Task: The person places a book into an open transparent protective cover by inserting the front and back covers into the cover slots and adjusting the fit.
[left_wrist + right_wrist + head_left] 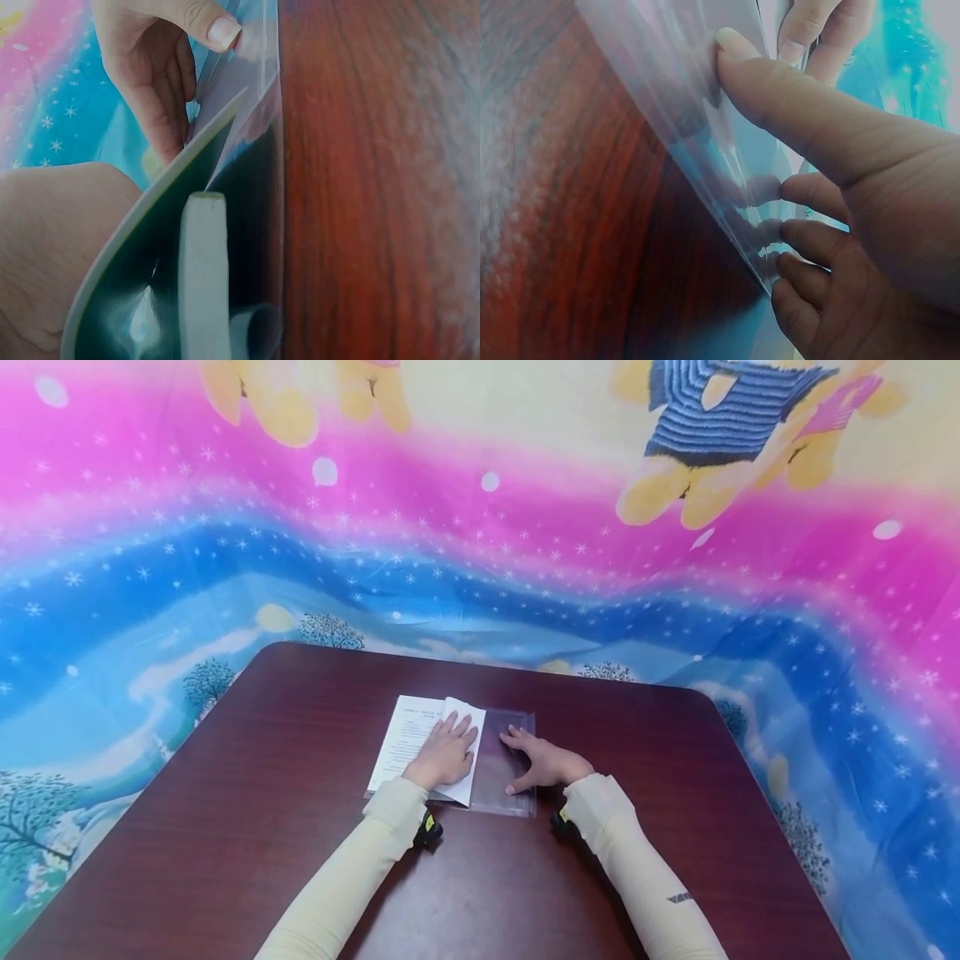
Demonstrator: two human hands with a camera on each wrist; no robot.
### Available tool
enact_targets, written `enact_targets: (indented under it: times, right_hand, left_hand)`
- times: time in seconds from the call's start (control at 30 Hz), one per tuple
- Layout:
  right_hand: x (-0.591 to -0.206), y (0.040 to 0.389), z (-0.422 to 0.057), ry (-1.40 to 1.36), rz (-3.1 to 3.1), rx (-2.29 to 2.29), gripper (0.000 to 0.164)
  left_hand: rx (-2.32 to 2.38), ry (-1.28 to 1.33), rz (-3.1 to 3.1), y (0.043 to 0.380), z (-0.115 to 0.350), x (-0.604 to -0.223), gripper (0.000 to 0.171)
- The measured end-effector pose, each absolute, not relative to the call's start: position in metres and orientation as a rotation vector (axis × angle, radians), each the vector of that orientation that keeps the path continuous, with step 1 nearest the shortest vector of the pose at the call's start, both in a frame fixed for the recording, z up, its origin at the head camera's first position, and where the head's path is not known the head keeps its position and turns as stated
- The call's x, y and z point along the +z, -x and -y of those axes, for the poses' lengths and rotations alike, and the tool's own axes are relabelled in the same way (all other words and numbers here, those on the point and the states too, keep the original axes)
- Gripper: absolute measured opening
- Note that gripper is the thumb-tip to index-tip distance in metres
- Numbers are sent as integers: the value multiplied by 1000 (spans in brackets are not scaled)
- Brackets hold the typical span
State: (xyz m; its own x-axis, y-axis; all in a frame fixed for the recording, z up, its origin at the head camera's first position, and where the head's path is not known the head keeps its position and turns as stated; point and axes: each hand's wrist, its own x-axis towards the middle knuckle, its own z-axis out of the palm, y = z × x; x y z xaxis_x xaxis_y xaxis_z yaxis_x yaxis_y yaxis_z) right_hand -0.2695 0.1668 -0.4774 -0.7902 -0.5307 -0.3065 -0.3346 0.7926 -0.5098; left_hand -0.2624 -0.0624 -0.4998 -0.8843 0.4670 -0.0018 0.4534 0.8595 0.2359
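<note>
An open book (pixel 396 747) with printed white pages lies near the middle of the table. From its right side extends a clear plastic cover (pixel 497 795), flat over the wood. My left hand (pixel 446 757) rests on the book's right-hand page, fingers extended. Over on the plastic, my right hand (pixel 551 763) touches the sheet with its thumb and fingertips spread apart. The left wrist view has the book's dark green cover (pixel 112 300) lifted at a slant, beside the edge of the page block (pixel 204 270). In the right wrist view, fingertips reflect in the glossy plastic (pixel 705 165).
The dark reddish-brown wooden table (pixel 300 710) has rounded far corners. Behind and around it hangs a colourful cloth (pixel 480 552) with snowflakes, trees and cartoon bears. A small black device (pixel 428 832) is strapped at the left wrist, and another (pixel 561 821) at the right.
</note>
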Motion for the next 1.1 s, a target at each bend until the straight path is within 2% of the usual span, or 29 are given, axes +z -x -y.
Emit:
enact_targets:
  times: [0.7,1.1]
  right_hand:
    - [-479,268,-167,659,-2548,-624,99]
    - [-481,267,-167,623,-2552,-625,99]
  left_hand:
    - [350,-774,-2999,266,61,-504,51]
    - [299,-702,-3000,263,69,-496,50]
